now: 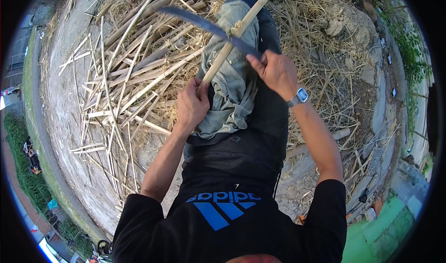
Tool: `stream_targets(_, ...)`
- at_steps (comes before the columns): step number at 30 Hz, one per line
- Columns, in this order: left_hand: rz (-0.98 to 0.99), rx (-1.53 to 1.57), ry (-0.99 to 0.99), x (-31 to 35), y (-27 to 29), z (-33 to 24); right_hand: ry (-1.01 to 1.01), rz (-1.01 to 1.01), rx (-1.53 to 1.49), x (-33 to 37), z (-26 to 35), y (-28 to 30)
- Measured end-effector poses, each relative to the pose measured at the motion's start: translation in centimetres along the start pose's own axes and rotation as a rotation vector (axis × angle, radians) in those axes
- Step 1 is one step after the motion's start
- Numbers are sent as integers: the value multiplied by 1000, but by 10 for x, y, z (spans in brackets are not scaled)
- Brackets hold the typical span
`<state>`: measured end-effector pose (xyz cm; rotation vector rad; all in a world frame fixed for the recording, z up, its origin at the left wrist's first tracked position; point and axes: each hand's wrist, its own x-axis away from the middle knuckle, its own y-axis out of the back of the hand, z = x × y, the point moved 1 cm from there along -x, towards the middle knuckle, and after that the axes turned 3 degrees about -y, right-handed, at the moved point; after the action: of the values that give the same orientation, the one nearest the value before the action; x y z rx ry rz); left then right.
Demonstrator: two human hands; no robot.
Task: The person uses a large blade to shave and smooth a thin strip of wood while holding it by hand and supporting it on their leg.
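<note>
My left hand point(193, 102) is closed round the near end of a pale split bamboo strip point(219, 64), which slants up and away to the right across my lap. A long, dark, curved knife point(195, 19) crosses over the strip, its tip pointing to the far left. My right hand point(275, 72) grips the knife at its right end; the handle is hidden in the fist. Where blade and strip meet, a pale curl of shaving point(238, 29) stands on the strip. Beneath them, a grey-green cloth point(227, 107) is draped over my leg.
Many loose bamboo strips point(132, 84) lie in a heap on the ground at my left. Thin shavings point(316, 44) cover the ground at my right, with a broken clod point(335, 28) among them. A green patch of floor point(383, 230) shows at the lower right.
</note>
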<state>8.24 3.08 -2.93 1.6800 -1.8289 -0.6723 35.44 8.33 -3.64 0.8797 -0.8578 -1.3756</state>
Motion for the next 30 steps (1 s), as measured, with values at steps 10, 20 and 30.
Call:
stream_targets(10, -38, -2, -2, 6, 1, -10, 107, 162, 31, 6, 45, 13)
stream_targets(20, -53, -13, -38, 1, -10, -4, -2, 88, -114, -4, 31, 8)
stream_targets(30, 7, 18, -20, 18, -4, 0, -303, 21, 29, -56, -59, 49)
